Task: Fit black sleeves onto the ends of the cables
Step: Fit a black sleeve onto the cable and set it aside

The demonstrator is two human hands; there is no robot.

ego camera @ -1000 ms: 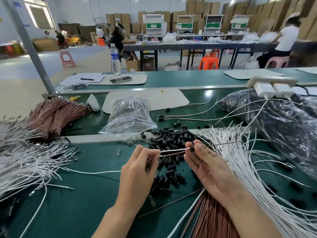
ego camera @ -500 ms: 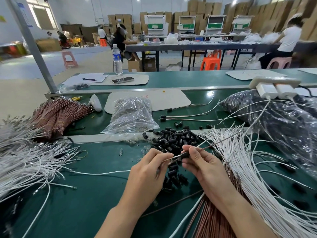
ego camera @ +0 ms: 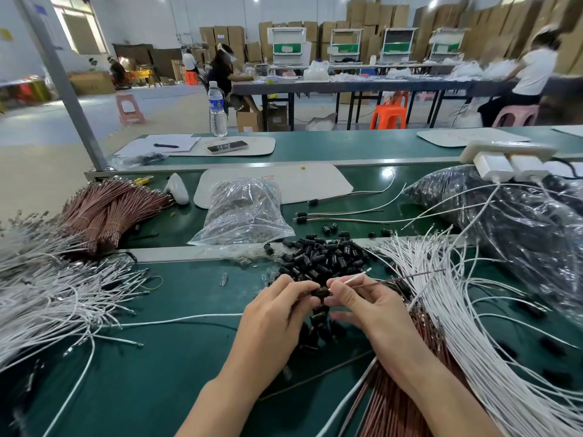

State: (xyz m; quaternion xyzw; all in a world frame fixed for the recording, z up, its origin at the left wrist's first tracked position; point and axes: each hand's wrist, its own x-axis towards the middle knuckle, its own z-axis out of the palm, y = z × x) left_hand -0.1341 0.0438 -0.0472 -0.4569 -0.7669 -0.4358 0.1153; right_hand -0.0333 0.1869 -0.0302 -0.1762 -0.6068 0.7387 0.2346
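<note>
Pinches a small black plastic sleeve (ego camera: 320, 292) in left hand (ego camera: 277, 313) fingertips, against thin white and brown cable ends (ego camera: 350, 278) nipped by right hand (ego camera: 372, 307).
Probably handles light, sleeve slick, cables whippy: best gripped close behind tips. Hovers over loose pile of black sleeves (ego camera: 321, 257); leaves open green bench mat (ego camera: 189, 294) leftward, crowds white cable fan (ego camera: 448, 310) rightward.

No writing here can be read with any certainty. The blue label on the water bottle (ego camera: 217, 108) carries print too blurred to make out. The white mat (ego camera: 315, 184) on the surface bears a short red mark near its far edge, possibly a letter, but it cannot be told. The small white labels on the stacked cartons (ego camera: 220, 34) at the back of the hall are too small and soft to read.
</note>
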